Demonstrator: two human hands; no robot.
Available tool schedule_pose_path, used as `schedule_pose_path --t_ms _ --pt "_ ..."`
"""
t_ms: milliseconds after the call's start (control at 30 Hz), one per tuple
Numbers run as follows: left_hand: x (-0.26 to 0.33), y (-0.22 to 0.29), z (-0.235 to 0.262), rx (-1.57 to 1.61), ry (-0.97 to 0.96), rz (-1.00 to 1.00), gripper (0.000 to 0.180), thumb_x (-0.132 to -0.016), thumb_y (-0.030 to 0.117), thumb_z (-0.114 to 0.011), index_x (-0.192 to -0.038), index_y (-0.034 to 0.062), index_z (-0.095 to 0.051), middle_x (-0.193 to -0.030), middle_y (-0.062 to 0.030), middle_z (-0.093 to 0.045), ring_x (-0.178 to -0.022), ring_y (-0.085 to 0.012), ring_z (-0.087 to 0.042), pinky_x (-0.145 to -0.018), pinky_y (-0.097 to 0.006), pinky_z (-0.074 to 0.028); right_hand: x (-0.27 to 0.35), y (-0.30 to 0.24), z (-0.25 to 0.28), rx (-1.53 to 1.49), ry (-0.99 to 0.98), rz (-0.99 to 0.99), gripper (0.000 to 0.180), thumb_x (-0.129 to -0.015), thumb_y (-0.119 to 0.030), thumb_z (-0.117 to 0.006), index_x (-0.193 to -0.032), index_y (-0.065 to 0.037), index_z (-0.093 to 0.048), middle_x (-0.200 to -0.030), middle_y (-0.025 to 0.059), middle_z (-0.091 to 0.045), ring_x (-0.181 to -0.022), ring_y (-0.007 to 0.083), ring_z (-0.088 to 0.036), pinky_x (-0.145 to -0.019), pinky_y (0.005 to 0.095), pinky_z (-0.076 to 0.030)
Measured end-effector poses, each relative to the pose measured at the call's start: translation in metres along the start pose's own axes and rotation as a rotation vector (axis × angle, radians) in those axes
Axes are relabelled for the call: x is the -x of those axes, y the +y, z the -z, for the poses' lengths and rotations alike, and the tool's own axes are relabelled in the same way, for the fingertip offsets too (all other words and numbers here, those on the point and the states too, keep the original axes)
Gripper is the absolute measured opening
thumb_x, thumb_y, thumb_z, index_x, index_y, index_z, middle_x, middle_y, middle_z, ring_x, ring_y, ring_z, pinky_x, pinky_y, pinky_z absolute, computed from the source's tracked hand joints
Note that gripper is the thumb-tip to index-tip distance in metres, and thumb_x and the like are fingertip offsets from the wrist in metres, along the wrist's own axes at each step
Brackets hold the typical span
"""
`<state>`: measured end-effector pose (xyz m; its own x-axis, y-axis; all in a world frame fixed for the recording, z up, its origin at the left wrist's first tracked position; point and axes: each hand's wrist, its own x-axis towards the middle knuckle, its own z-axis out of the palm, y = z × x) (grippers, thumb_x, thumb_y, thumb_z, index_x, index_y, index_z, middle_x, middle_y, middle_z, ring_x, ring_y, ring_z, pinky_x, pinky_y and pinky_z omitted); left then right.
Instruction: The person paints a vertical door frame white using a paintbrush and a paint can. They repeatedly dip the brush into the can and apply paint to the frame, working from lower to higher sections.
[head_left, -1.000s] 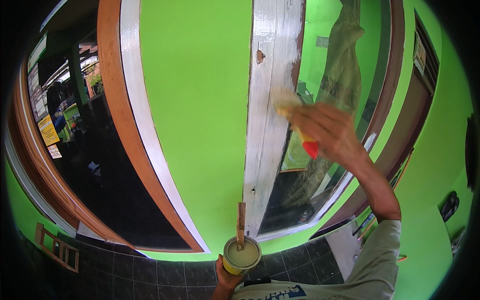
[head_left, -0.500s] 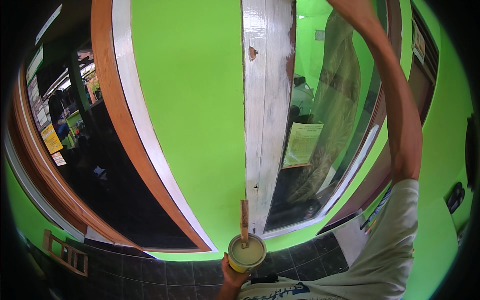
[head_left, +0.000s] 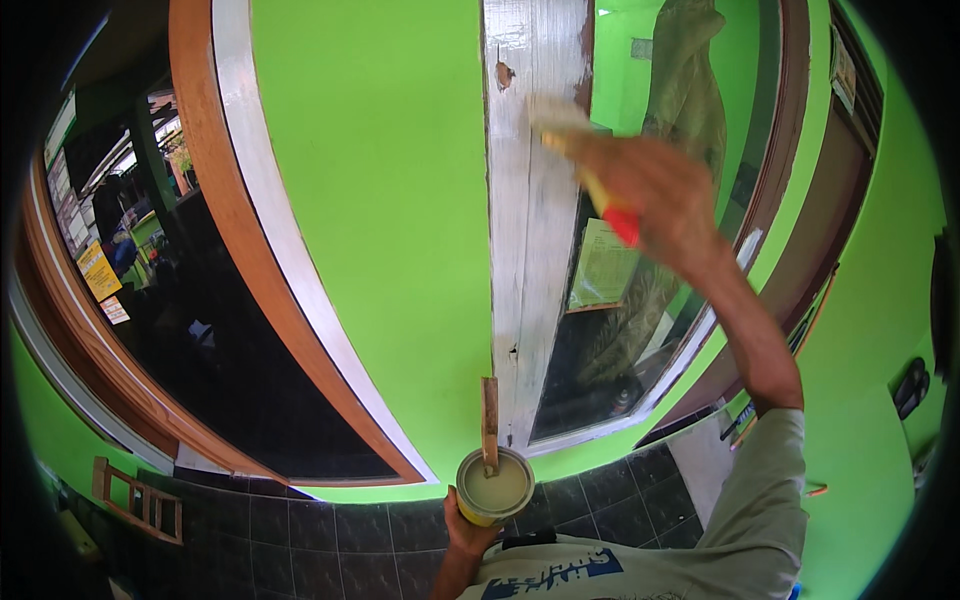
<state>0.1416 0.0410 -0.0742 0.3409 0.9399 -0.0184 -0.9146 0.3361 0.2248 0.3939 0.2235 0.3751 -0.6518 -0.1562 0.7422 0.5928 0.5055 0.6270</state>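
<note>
My left hand point(head_left: 465, 532) grips a can point(head_left: 486, 519) with a yellow side, holding it low and upright. Whitish paint point(head_left: 503, 492) fills part of it, and a flat wooden stick point(head_left: 489, 420) stands in the paint, leaning on the rim. Higher up, my right hand point(head_left: 665, 195) is closed round a paintbrush point(head_left: 560, 118) with a yellow and red handle. Its bristles, smeared by motion, lie at the face of a wooden post point(head_left: 535, 310) covered in uneven white paint. A brown hole point(head_left: 504, 75) shows in the post above the brush.
Right of the post is a glass pane point(head_left: 690, 250) with a paper sheet point(head_left: 603, 265) behind it. A bright green wall point(head_left: 380, 200) lies to the left, then a dark window with an orange-brown frame point(head_left: 235, 200). A small wooden ladder point(head_left: 140, 505) stands on dark floor tiles point(head_left: 320, 540).
My right hand has come down from the top edge, bringing the paintbrush into view at the post. The can and my left hand stay nearly in place.
</note>
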Motion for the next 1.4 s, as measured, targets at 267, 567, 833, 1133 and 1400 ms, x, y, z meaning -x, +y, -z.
schedule_pose_path --t_ms 267,567,833,1133,1400 --pt "-0.001 -0.001 0.006 0.014 0.074 -0.003 0.073 -0.097 0.065 -0.053 -0.151 0.0163 -0.047 -0.150 -0.0131 -0.051 -0.133 -0.0359 -0.053 -0.105 -0.061 -0.045 0.071 -0.072 -0.001 -0.140 -0.195 -0.071 0.039 -0.075 -0.006 -0.074 -0.113 -0.003 -0.070 -0.113 0.0118 -0.072 -0.096 0.0262 -0.071 -0.080 0.0386 -0.060" --pt "0.003 0.000 0.009 -0.033 0.044 0.028 0.076 -0.096 0.067 -0.053 -0.153 0.0186 -0.045 -0.153 -0.0106 -0.049 -0.139 -0.0337 -0.049 -0.112 -0.060 -0.041 0.032 -0.040 -0.002 -0.488 -0.194 -0.571 0.018 -0.095 -0.015 -0.073 -0.109 -0.005 -0.073 -0.103 0.0090 -0.076 -0.080 0.0281 -0.071 -0.070 0.0393 -0.059" --pt "0.004 -0.003 0.015 0.007 0.037 0.005 0.073 -0.096 0.064 -0.057 -0.151 0.0171 -0.048 -0.152 -0.0103 -0.051 -0.139 -0.0319 -0.050 -0.112 -0.058 -0.041 -0.004 -0.008 -0.007 -0.091 0.129 -0.219 0.026 -0.089 0.000 -0.074 -0.115 -0.002 -0.074 -0.113 0.0127 -0.076 -0.093 0.0250 -0.075 -0.076 0.0356 -0.061" --pt "0.003 -0.001 0.007 -0.017 0.067 0.001 0.075 -0.096 0.066 -0.056 -0.151 0.0172 -0.048 -0.153 -0.0104 -0.050 -0.141 -0.0320 -0.048 -0.114 -0.058 -0.039 0.080 -0.086 -0.016 -0.106 -0.200 -0.093 0.038 -0.079 -0.007 -0.072 -0.117 -0.003 -0.069 -0.109 0.0114 -0.070 -0.094 0.0253 -0.070 -0.077 0.0382 -0.059" --pt "0.006 -0.003 0.004 0.019 0.118 -0.025 0.076 -0.094 0.064 -0.059 -0.151 0.0146 -0.046 -0.149 -0.0151 -0.050 -0.133 -0.0371 -0.054 -0.103 -0.064 -0.048 0.031 -0.044 -0.014 -0.397 -0.119 -0.524 0.017 -0.096 -0.017 -0.072 -0.108 -0.005 -0.072 -0.092 0.0144 -0.073 -0.071 0.0280 -0.070 -0.063 0.0376 -0.057"
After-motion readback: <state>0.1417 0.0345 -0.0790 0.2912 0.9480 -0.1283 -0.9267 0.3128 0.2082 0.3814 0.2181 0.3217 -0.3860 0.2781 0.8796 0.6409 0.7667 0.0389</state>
